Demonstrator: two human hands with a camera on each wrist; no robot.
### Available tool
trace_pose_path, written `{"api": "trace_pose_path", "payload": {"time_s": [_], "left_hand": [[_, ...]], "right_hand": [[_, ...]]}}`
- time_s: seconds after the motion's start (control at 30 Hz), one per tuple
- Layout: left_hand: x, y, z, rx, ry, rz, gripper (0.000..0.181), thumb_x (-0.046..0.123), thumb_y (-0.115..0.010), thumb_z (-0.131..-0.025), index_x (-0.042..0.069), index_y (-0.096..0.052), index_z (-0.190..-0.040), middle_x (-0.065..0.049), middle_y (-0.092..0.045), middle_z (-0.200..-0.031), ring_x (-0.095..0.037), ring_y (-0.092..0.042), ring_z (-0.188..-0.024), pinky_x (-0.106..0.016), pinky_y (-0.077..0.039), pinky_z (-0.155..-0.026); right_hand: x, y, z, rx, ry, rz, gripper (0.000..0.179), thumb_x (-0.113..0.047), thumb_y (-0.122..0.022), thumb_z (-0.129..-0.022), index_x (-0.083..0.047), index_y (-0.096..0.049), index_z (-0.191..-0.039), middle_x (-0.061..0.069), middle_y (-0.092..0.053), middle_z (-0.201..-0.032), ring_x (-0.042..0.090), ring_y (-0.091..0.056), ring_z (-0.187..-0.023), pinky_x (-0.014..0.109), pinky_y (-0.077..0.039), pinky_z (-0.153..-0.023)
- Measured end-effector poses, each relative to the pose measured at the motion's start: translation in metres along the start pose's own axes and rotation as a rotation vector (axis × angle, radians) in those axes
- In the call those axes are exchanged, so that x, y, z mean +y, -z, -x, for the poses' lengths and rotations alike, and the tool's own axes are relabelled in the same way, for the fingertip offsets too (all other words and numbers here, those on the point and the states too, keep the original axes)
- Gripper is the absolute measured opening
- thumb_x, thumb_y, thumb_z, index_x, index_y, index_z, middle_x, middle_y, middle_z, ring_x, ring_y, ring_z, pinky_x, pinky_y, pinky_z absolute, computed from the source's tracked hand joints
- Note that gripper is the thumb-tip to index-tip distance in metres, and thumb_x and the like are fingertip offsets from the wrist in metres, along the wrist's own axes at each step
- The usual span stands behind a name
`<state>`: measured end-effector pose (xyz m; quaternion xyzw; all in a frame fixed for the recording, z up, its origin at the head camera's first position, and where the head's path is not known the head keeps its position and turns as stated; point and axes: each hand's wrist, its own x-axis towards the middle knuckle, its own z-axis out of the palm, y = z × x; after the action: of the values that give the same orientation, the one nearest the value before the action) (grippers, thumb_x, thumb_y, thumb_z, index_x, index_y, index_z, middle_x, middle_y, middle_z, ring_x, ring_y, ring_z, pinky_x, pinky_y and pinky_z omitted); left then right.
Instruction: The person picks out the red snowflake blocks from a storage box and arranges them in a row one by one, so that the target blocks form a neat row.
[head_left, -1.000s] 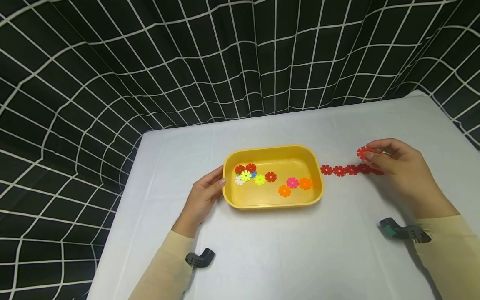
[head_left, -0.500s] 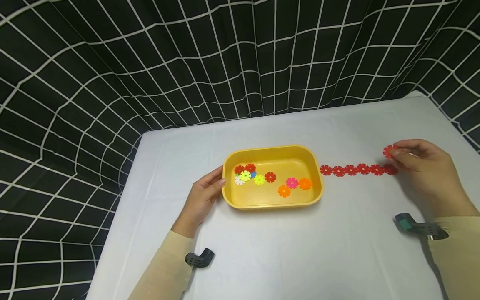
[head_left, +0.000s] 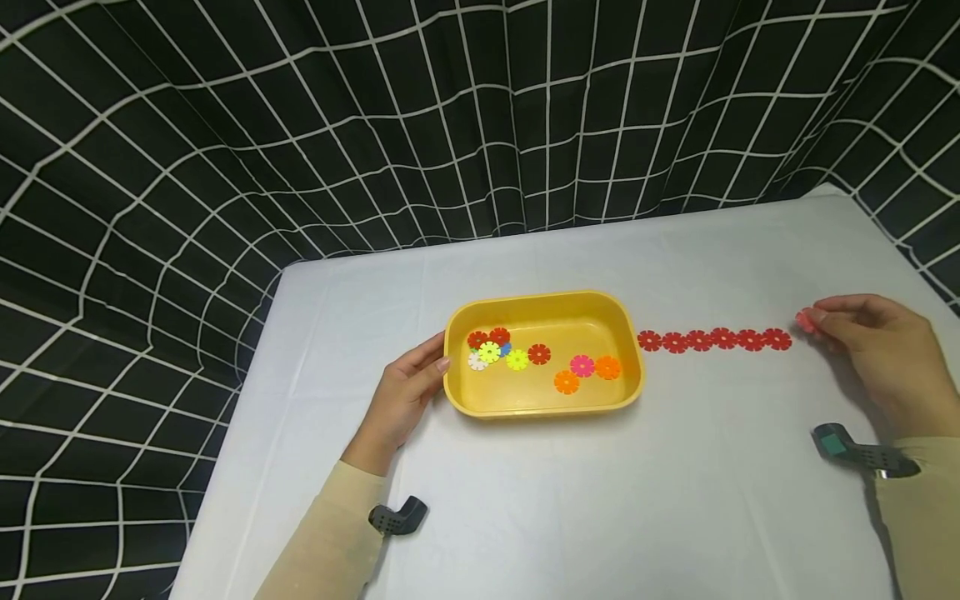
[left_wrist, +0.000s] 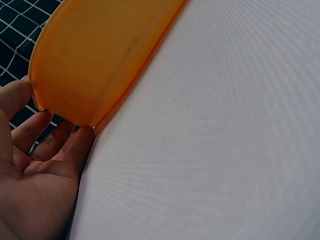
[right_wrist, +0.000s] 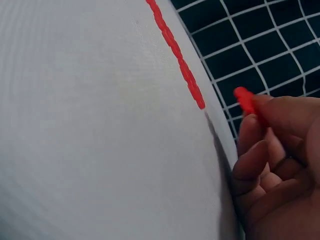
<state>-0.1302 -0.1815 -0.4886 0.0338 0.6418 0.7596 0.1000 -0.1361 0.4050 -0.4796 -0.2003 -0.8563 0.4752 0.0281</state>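
Observation:
At the right of the head view, my right hand (head_left: 892, 354) pinches a red notched plastic disc (head_left: 806, 320) between thumb and fingers. In the right wrist view this held disc (right_wrist: 245, 101) is seen almost edge-on, above the table. Just left of the hand, a row of several red discs (head_left: 723, 338) lies flat on the white cloth, edges meeting or overlapping. My left hand (head_left: 401, 396) grips the left end of a yellow plastic tray (head_left: 543, 400), thumb at the rim and fingers against the outer wall (left_wrist: 75, 117).
Inside the tray lie loose discs: red (head_left: 538, 354), pink (head_left: 582, 366), orange (head_left: 566, 382), yellow-green (head_left: 517, 359), white (head_left: 477, 362) and blue. A white cloth (head_left: 600, 508) covers the table. Black grid-patterned curtain (head_left: 480, 125) hangs behind and to the sides.
My right hand has moved right with the red disc, past the row's end, and lowered slightly, uncovering the row's right-hand discs. The left hand and tray have stayed put.

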Motion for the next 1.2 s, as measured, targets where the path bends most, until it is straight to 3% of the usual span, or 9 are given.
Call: {"api": "trace_pose_path", "payload": {"time_s": [0.13,0.27,0.4,0.47,0.57,0.73,0.87,0.97,1.2], "left_hand": [[0.0,0.0,0.0,0.0,-0.002,-0.002,0.051,0.006,-0.066,-0.109,0.0,-0.053,-0.159,-0.014,-0.055,-0.159,-0.027,-0.053,-0.146,-0.037,-0.05,-0.113],[0.0,0.0,0.0,0.007,0.003,0.002,0.051,0.005,-0.066,-0.109,-0.001,-0.054,-0.158,-0.014,-0.056,-0.159,-0.027,-0.053,-0.146,-0.037,-0.051,-0.113],[0.001,0.001,0.0,0.012,0.011,0.012,0.05,0.003,-0.065,-0.109,-0.001,-0.054,-0.158,-0.014,-0.057,-0.158,-0.027,-0.054,-0.145,-0.037,-0.051,-0.112],[0.001,0.0,0.0,0.011,0.01,0.014,0.05,0.003,-0.065,-0.109,-0.001,-0.054,-0.158,-0.015,-0.057,-0.158,-0.028,-0.054,-0.145,-0.037,-0.052,-0.112],[0.002,-0.001,0.001,0.009,0.005,0.01,0.05,0.003,-0.065,-0.109,-0.002,-0.054,-0.158,-0.016,-0.056,-0.158,-0.028,-0.054,-0.145,-0.037,-0.051,-0.112],[0.0,-0.002,0.001,0.005,-0.009,0.0,0.05,0.004,-0.064,-0.109,-0.003,-0.053,-0.158,-0.016,-0.055,-0.159,-0.028,-0.053,-0.146,-0.036,-0.049,-0.115],[-0.001,-0.002,0.0,0.006,-0.012,-0.004,0.05,0.005,-0.065,-0.109,-0.003,-0.053,-0.158,-0.015,-0.055,-0.159,-0.028,-0.053,-0.146,-0.036,-0.048,-0.115],[-0.001,-0.002,0.0,0.008,-0.009,-0.006,0.05,0.005,-0.065,-0.109,-0.002,-0.054,-0.158,-0.015,-0.056,-0.158,-0.027,-0.053,-0.146,-0.036,-0.049,-0.115],[0.001,-0.002,0.001,0.012,-0.001,-0.012,0.05,0.005,-0.064,-0.109,-0.002,-0.053,-0.158,-0.016,-0.056,-0.158,-0.027,-0.053,-0.146,-0.036,-0.05,-0.114]], "right_hand": [[0.003,0.001,-0.003,-0.02,0.009,0.13,0.042,-0.034,-0.057,-0.115,-0.001,-0.06,-0.141,0.016,-0.06,-0.134,0.007,-0.062,-0.097,0.005,-0.052,-0.071],[0.003,0.004,-0.002,-0.052,0.011,0.215,0.052,-0.034,-0.056,-0.116,0.006,-0.055,-0.148,0.031,-0.055,-0.144,0.033,-0.055,-0.114,0.003,-0.047,-0.063],[0.004,0.006,-0.003,-0.075,0.015,0.271,0.052,-0.036,-0.054,-0.116,0.007,-0.056,-0.146,0.035,-0.052,-0.146,0.052,-0.046,-0.128,0.018,-0.054,-0.072],[0.005,0.005,-0.004,-0.077,0.022,0.296,0.052,-0.037,-0.055,-0.116,0.007,-0.057,-0.145,0.035,-0.053,-0.144,0.055,-0.044,-0.132,0.038,-0.06,-0.085],[0.005,0.005,-0.005,-0.073,0.039,0.322,0.05,-0.035,-0.056,-0.115,0.008,-0.057,-0.142,0.036,-0.054,-0.142,0.055,-0.046,-0.13,0.064,-0.055,-0.095],[0.002,0.005,-0.003,-0.072,0.065,0.344,0.05,-0.033,-0.058,-0.115,0.011,-0.057,-0.14,0.038,-0.056,-0.137,0.054,-0.051,-0.124,0.047,-0.058,-0.08],[-0.001,0.005,-0.001,-0.075,0.067,0.342,0.053,-0.034,-0.057,-0.115,0.012,-0.056,-0.14,0.039,-0.054,-0.138,0.056,-0.049,-0.126,0.061,-0.059,-0.091],[-0.002,0.004,0.0,-0.078,0.053,0.324,0.056,-0.037,-0.055,-0.116,0.013,-0.054,-0.142,0.04,-0.051,-0.141,0.059,-0.045,-0.131,0.079,-0.044,-0.105],[-0.006,0.003,0.002,-0.068,-0.001,0.295,0.06,-0.04,-0.048,-0.117,0.012,-0.051,-0.147,0.038,-0.051,-0.146,0.057,-0.044,-0.135,0.073,-0.043,-0.112]]}}
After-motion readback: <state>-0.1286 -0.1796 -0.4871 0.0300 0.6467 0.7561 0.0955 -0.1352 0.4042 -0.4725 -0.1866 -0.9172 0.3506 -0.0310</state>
